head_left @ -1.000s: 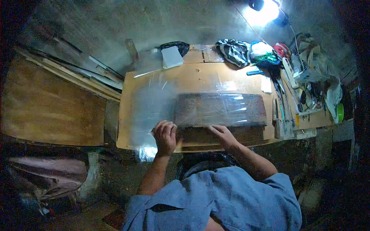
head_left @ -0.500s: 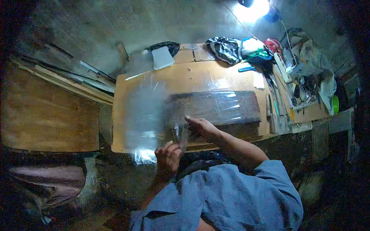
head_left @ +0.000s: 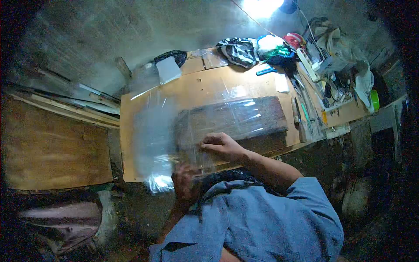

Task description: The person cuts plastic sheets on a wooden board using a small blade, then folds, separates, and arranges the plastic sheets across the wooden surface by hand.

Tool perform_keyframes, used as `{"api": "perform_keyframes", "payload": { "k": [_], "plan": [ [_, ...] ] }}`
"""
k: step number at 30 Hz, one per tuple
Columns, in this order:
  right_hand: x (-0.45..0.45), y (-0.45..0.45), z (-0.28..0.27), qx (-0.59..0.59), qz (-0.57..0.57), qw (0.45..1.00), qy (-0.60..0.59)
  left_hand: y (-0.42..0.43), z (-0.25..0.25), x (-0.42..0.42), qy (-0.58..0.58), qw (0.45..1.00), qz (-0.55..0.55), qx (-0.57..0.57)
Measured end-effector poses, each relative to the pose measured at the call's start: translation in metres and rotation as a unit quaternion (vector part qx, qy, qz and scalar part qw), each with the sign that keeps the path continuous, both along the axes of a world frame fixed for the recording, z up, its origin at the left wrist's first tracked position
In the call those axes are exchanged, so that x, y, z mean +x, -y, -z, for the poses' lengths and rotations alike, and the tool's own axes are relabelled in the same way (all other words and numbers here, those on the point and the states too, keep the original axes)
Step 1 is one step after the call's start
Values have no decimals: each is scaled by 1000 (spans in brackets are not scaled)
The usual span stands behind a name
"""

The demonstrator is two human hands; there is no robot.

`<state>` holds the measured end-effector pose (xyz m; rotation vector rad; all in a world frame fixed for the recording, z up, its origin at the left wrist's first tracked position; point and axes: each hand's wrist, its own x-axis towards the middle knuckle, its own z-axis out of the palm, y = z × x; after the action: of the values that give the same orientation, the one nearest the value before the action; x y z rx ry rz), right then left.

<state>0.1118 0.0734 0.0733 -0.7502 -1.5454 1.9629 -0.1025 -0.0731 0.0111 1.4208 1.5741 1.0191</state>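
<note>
My right hand [head_left: 223, 147] is over the near left part of a dark wooden board [head_left: 266, 114], its thumb and fingers pinched together on a thin piece of clear plastic film [head_left: 201, 162]. Lower and to the left, my left hand [head_left: 185, 180] is by the table's near edge, beside the film. Motion smears its fingers, so its grip is unclear. A stack of clear plastic sheets [head_left: 152, 144] lies left of the board, its shiny near end hanging over the table edge. More clear film with bright reflections covers part of the board.
The light wooden table [head_left: 209, 83] carries a white piece [head_left: 169, 70] at the back left and a striped black-and-white bag [head_left: 238, 51] behind. A blue-handled tool [head_left: 266, 71], a knife [head_left: 296, 112] and a tool basket [head_left: 334, 98] are right. A wooden panel [head_left: 56, 144] stands left.
The head view has shifted, moving the table slightly left in the picture. My right hand's raised thumb has come down into a pinch. My left hand has dropped slightly and become blurred.
</note>
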Motion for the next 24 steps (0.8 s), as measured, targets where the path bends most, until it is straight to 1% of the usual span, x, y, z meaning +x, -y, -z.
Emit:
{"api": "perform_keyframes", "payload": {
  "k": [1,2,3,4,5,6,7,8,10,11,12,13,14,15,16,17,18,19,20,22,23,24],
  "plan": [
    [4,1,-5,0,2,1000,-1,-5,-12,3,-152,986,45,49],
    [8,0,-9,19,2,999,-39,-11,-23,5,-299,945,69,109],
    [13,0,-15,39,1,996,-78,-14,-26,9,-158,983,-23,95],
    [18,0,-23,39,2,996,-79,-17,-28,11,-12,990,-116,77],
    [24,0,-32,28,1,996,-90,-26,-18,7,127,986,-79,76],
    [30,0,-41,17,1,995,-101,-32,-23,7,127,986,-78,78],
    [35,-2,-46,28,10,995,-91,-36,-29,7,250,965,-80,-12],
    [41,-4,-47,30,10,995,-91,-43,-33,9,368,921,-80,-100],
    [53,-7,-48,-17,67,989,-127,-56,-29,14,379,919,-72,-86],
    [58,-10,-42,-15,88,983,-160,-61,-21,12,419,901,-18,-110],
    [64,-14,-38,-12,88,983,-160,-67,-17,12,457,879,38,-134],
    [70,-18,-35,-13,118,980,-160,-71,-40,28,489,867,24,-96],
    [77,-21,-31,-14,147,976,-160,-77,-36,35,489,867,24,-95],
    [85,-26,-22,-24,173,973,-149,-82,-29,40,424,901,16,-93],
    [93,-27,-18,-23,172,973,-149,-90,-33,48,357,930,7,-90],
    [100,-27,-14,-108,204,963,-143,-98,-38,57,327,929,-71,-157],
    [107,-28,-10,-191,233,944,-136,-103,-31,63,328,929,-71,-155],
    [112,-23,-4,-209,225,940,-145,-110,-15,68,342,929,-71,-120],
    [119,-20,6,-208,225,941,-144,-118,1,70,357,927,-70,-86],
    [126,-14,14,-193,217,952,-98,-131,11,75,349,929,-81,-90],
    [128,-8,18,-166,247,955,-8,-136,16,77,341,930,-96,-100],
    [130,-6,20,-166,246,955,-7,-139,17,80,332,930,-112,-110]
  ]
}}
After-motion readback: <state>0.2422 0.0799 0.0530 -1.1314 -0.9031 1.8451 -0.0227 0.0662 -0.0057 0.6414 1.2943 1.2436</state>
